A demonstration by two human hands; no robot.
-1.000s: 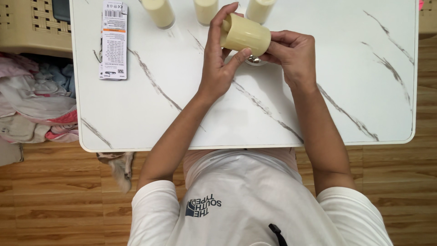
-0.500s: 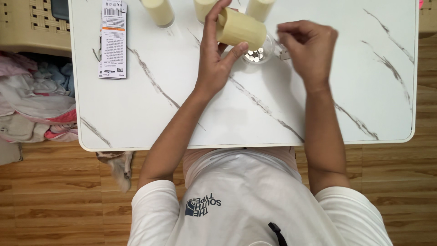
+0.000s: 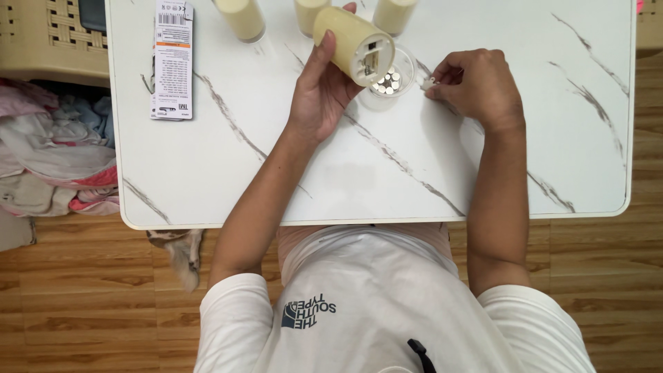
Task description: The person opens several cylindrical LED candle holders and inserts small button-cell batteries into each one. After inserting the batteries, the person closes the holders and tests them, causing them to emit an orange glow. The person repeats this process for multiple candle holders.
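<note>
My left hand (image 3: 321, 97) holds a cream flameless candle (image 3: 352, 45) tilted on its side, its base with an open battery slot facing me. Just under that base sits a small clear dish (image 3: 407, 72) holding several button cells (image 3: 387, 79). My right hand (image 3: 473, 86) rests on the white marble-pattern table (image 3: 387, 173) to the right of the dish, its fingertips pinching a tiny pale piece (image 3: 429, 83) against the tabletop.
Three more cream candles (image 3: 242, 17) stand along the table's far edge. A flat white printed card pack (image 3: 173, 59) lies at the far left of the table. A beige basket (image 3: 48, 34) and a pile of clothes (image 3: 55, 159) are on the floor to the left.
My right hand left the candle's base and moved right and down onto the table beside the dish. The left hand tipped the candle so its open base shows.
</note>
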